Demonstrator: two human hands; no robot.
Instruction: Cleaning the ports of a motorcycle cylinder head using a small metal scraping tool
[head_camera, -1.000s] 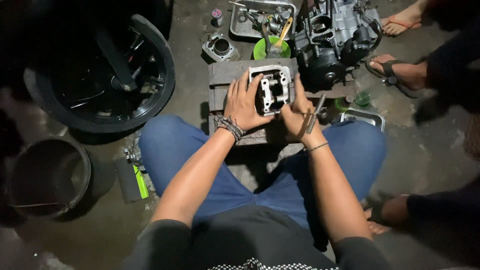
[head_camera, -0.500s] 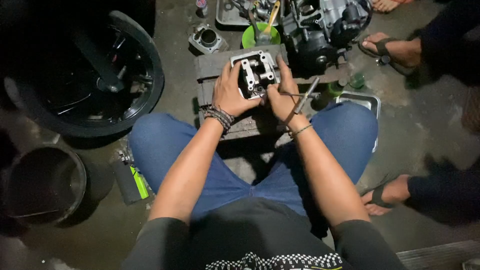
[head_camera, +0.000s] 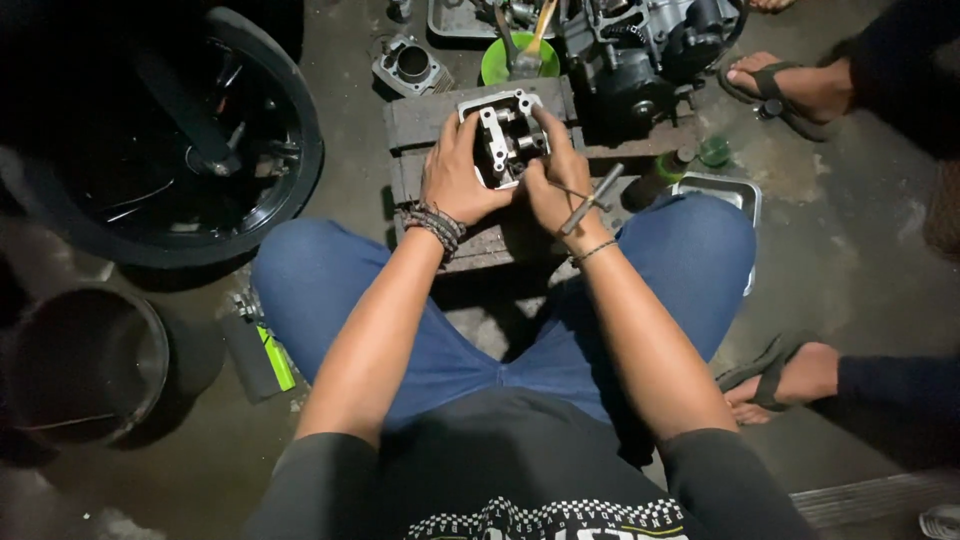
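Fingers (head_camera: 470, 140) of my left hand (head_camera: 455, 175) clamp the cylinder head (head_camera: 503, 135), right hand (head_camera: 552, 185) pinching a T-handle tool (head_camera: 590, 198); seating it squarely looks next.

Lighting: dim overall, one source from above and far centre, falling on the cylinder head (head_camera: 505, 140), both forearms and the wooden block (head_camera: 470, 245). Left side: near black; tyre (head_camera: 240, 190) and bucket (head_camera: 85, 365) barely readable. Shadows: deep between the knees. Glare: mild sheen on metal and concrete. Sharpness: centre fair, edges soft, slight wide-angle bending.
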